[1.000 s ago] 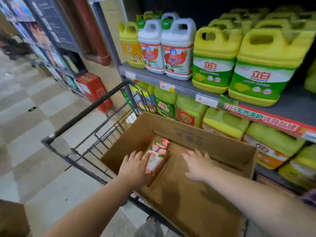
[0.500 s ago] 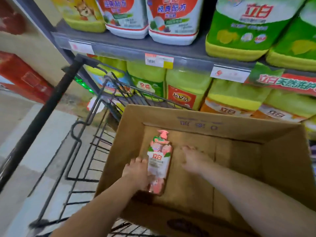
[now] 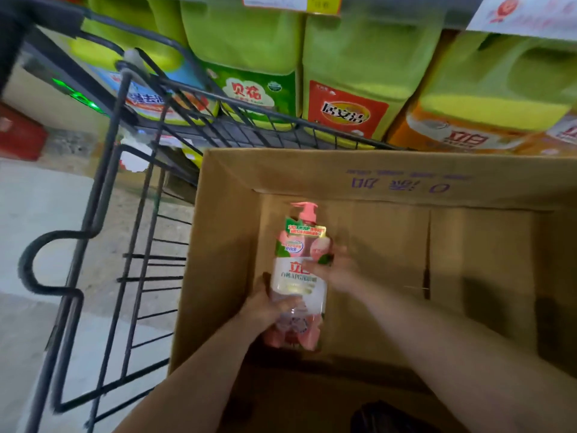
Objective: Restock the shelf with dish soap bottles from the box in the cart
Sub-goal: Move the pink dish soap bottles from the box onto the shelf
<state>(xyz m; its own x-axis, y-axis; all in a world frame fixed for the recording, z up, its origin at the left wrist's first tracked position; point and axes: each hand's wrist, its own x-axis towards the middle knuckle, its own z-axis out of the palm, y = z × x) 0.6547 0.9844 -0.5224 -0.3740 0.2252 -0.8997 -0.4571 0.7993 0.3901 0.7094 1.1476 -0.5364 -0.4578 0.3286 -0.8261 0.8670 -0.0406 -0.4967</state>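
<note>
A pink pump bottle of dish soap (image 3: 299, 276) with a white and green label lies inside the open cardboard box (image 3: 390, 179), pump pointing away from me. My left hand (image 3: 268, 304) grips its lower body, thumb across the front. My right hand (image 3: 334, 270), blurred by motion, wraps its fingers on the bottle's upper right side. The box sits in a black wire cart (image 3: 131, 245). No other bottle shows in the box.
Behind the cart, the lower shelf holds large yellow-green jugs (image 3: 352, 73) with green, red and orange labels. A shelf edge with price tags (image 3: 290, 1) runs along the top. A red object (image 3: 18, 135) stands on the floor at far left.
The view has dropped closer into the box. My right hand has moved left from the box floor onto the bottle's upper part; my left hand has kept hold of its lower part.
</note>
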